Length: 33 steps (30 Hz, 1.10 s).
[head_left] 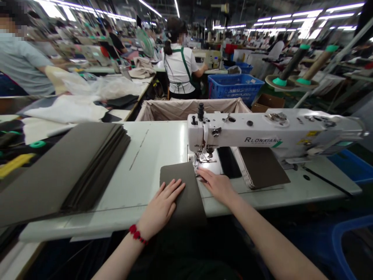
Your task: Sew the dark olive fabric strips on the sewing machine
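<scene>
A dark grey-brown fabric panel (188,200) lies on the sewing machine's bed, its right edge by the presser foot (197,161), and its near end hangs over the table's front edge. My left hand (164,200) rests flat on the panel, fingers stretched and slightly apart. Close to the lit needle area, my right hand (217,186) has its fingers together at the panel's right edge; part of their grip is hidden. The white sewing machine (233,130) stands over the right side of the table.
A thick stack of similar panels (67,167) lies at the left. Under the machine arm sits a smaller pile of panels (262,167). Behind the table are a cloth-lined bin (189,109) and a blue crate (233,87). Thread cones (291,64) stand at right; other people work beyond.
</scene>
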Each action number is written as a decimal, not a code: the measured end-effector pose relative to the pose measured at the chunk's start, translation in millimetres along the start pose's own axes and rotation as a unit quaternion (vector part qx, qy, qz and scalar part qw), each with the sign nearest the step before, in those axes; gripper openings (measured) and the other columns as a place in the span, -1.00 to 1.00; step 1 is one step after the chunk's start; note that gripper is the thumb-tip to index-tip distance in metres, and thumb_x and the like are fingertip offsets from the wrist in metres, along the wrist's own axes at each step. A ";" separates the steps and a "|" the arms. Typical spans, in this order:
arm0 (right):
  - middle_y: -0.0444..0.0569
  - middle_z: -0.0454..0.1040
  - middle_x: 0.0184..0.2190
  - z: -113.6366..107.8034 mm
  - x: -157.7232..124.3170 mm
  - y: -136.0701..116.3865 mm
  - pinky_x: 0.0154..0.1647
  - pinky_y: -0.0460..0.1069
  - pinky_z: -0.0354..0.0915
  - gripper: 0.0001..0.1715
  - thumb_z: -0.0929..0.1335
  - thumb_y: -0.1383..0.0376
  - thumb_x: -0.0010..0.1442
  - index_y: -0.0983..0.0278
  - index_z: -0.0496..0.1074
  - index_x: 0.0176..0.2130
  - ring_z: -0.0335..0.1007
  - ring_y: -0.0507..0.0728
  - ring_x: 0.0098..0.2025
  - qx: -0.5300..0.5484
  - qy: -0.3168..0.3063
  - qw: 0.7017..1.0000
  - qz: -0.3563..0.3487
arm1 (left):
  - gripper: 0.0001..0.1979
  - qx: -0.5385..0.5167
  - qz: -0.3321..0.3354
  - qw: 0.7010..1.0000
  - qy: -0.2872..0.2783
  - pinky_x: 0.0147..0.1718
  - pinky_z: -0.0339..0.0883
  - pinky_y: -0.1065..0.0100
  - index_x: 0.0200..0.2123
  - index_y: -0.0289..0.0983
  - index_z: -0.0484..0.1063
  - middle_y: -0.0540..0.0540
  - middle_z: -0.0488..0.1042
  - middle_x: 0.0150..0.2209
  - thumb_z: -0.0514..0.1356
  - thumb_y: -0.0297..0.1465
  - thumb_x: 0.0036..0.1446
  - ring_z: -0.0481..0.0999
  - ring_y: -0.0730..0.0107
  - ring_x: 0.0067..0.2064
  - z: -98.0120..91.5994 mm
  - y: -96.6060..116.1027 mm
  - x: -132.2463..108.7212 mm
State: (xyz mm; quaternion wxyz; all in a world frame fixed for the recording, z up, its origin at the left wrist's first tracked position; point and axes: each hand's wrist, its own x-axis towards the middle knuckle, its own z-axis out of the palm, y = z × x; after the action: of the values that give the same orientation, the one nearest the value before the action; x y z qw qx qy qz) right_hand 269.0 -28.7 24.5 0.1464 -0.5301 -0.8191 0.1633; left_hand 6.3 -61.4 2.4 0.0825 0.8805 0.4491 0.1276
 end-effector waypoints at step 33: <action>-0.12 0.14 0.31 26.4 14.1 15.6 -0.09 0.03 0.38 -0.45 0.21 0.24 0.34 0.08 0.14 0.29 0.42 0.14 0.02 -0.079 0.012 0.997 0.012 | -0.38 -0.029 0.028 0.998 -0.052 0.29 -0.49 -0.12 0.30 -0.06 0.13 -0.06 0.09 0.33 0.15 -0.18 0.19 0.00 0.04 0.35 -8.2 -16.5 59.3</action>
State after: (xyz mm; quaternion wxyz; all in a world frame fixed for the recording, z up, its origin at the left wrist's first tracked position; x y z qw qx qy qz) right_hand 265.3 -12.8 -5.0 0.1123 -0.5516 -0.8212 0.0932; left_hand 24.5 -3.3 14.8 0.1280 0.8953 0.4156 0.0971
